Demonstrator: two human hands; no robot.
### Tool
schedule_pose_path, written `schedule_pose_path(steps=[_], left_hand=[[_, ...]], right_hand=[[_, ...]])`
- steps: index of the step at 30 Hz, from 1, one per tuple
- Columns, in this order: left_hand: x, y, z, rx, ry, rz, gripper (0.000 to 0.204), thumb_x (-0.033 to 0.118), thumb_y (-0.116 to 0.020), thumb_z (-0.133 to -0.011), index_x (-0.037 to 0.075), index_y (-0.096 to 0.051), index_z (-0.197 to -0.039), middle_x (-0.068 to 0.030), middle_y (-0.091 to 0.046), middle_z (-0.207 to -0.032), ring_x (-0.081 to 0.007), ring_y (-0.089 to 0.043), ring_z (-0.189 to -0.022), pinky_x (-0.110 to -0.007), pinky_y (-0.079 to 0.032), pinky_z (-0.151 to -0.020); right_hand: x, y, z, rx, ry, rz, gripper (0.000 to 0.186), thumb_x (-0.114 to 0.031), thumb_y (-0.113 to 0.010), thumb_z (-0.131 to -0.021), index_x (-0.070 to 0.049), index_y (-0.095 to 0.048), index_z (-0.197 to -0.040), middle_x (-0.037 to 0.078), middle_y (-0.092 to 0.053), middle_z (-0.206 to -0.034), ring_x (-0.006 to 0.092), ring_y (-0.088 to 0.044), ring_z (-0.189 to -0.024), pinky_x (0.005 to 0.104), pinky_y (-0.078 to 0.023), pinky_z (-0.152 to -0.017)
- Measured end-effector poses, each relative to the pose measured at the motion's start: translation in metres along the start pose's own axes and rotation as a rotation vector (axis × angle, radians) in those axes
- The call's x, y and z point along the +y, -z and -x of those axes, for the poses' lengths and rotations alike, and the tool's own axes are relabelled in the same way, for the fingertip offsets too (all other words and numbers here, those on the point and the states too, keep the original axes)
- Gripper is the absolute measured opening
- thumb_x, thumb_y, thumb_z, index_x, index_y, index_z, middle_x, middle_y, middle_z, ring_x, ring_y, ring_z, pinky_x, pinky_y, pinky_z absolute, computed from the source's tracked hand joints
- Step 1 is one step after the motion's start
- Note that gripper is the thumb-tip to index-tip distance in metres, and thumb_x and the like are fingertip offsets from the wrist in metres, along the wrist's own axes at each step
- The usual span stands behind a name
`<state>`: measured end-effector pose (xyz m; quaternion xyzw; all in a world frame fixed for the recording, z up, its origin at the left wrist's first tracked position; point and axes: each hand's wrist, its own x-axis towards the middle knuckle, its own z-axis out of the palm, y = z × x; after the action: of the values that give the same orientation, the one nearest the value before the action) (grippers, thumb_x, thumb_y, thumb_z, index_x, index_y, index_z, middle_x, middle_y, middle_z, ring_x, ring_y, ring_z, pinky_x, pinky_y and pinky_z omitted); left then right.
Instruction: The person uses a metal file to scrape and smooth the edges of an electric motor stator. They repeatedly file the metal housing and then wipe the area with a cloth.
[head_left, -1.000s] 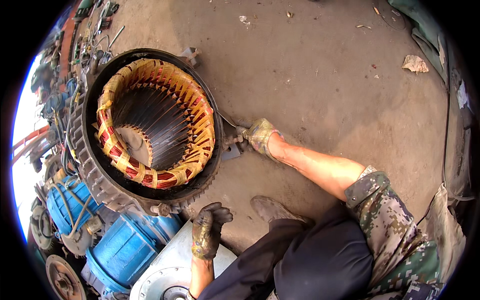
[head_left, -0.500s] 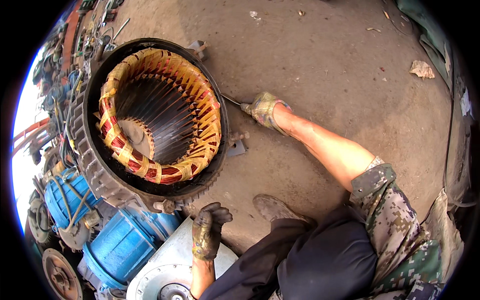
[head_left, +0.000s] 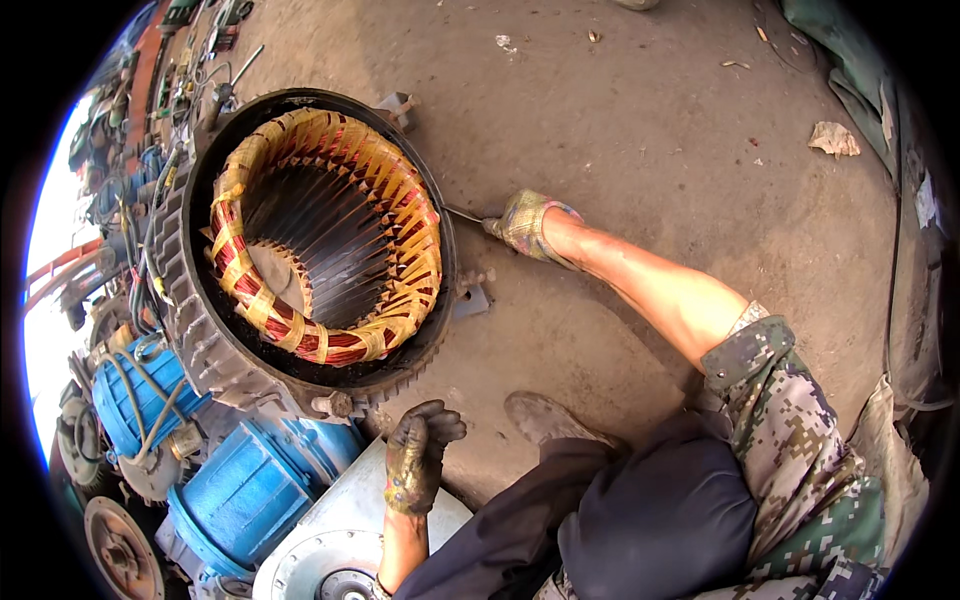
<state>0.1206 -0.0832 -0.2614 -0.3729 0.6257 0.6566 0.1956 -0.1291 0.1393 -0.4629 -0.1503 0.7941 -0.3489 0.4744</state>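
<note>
A large round motor stator (head_left: 325, 340) stands in front of me, its ribbed dark housing (head_left: 205, 325) around a ring of red copper windings tied with yellow tape. My gloved right hand (head_left: 530, 225) is closed around a thin metal tool (head_left: 462, 213). The tool's tip meets the right side of the housing's rim; the grip is hidden in the glove. Nearer to me, below the housing, my gloved left hand (head_left: 418, 458) is raised with its fingers loosely bent and nothing seen in it. It stands apart from the stator, above a pale grey motor casing (head_left: 345, 510).
Blue motors (head_left: 245, 490) crowd the lower left beside a rusty round flange (head_left: 125, 548). Metal parts and cables line the left edge. Bolted lugs (head_left: 470, 298) stick out from the housing. My shoe (head_left: 555, 415) rests on the dirt floor. Dark green cloth (head_left: 840, 60) hangs far right.
The view has shifted slightly. The tool in my right hand lies flatter against the rim, its tip a little lower on it. My left hand is nearly unmoved.
</note>
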Motion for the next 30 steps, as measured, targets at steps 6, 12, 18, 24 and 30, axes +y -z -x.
schedule_pose_path(steps=[6, 12, 18, 24, 30], left_hand=[[0.003, 0.000, 0.008, 0.047, -0.019, -0.031, 0.052, 0.040, -0.061, -0.105, -0.005, -0.059, -0.132, -0.0157, -0.073, -0.112, -0.0269, -0.071, -0.098, -0.042, -0.055, -0.094], [0.000, -0.005, -0.001, -0.008, -0.022, -0.013, 0.051, 0.039, -0.060, -0.106, -0.005, -0.059, -0.132, -0.0154, -0.073, -0.112, -0.0268, -0.071, -0.098, -0.041, -0.056, -0.094], [0.009, -0.013, -0.009, -0.019, -0.006, -0.036, 0.049, 0.038, -0.059, -0.107, -0.004, -0.060, -0.131, -0.0150, -0.073, -0.111, -0.0272, -0.071, -0.099, -0.042, -0.056, -0.094], [0.004, -0.013, -0.006, -0.034, -0.023, -0.081, 0.049, 0.038, -0.060, -0.106, -0.004, -0.060, -0.131, -0.0149, -0.073, -0.111, -0.0269, -0.070, -0.100, -0.043, -0.055, -0.095], [-0.004, -0.004, 0.009, 0.023, -0.015, -0.012, 0.050, 0.038, -0.062, -0.105, -0.005, -0.059, -0.132, -0.0166, -0.073, -0.111, -0.0276, -0.071, -0.099, -0.042, -0.056, -0.094]], right_hand=[[-0.006, -0.006, 0.002, 0.023, 0.102, -0.045, 0.032, -0.030, -0.053, -0.102, -0.010, -0.071, -0.118, 0.014, -0.072, -0.098, 0.0343, -0.069, -0.089, 0.0433, -0.054, -0.075], [0.008, -0.023, -0.022, 0.146, 0.214, 0.126, 0.040, -0.036, -0.043, -0.107, -0.009, -0.072, -0.114, 0.015, -0.072, -0.104, 0.0340, -0.067, -0.087, 0.0450, -0.053, -0.079], [0.026, -0.059, -0.026, 0.029, 0.534, 0.673, 0.038, -0.024, -0.063, -0.093, -0.016, -0.064, -0.129, 0.005, -0.075, -0.093, 0.0264, -0.072, -0.092, 0.0408, -0.057, -0.075], [0.020, -0.050, -0.006, 0.070, 0.310, 0.473, 0.044, -0.018, -0.063, -0.089, -0.023, -0.063, -0.133, 0.004, -0.074, -0.102, 0.0272, -0.073, -0.088, 0.0421, -0.058, -0.068], [0.000, -0.013, -0.003, -0.025, -0.069, -0.045, 0.036, -0.032, -0.052, -0.102, -0.021, -0.065, -0.134, 0.006, -0.072, -0.098, 0.0289, -0.071, -0.080, 0.0440, -0.056, -0.071]])
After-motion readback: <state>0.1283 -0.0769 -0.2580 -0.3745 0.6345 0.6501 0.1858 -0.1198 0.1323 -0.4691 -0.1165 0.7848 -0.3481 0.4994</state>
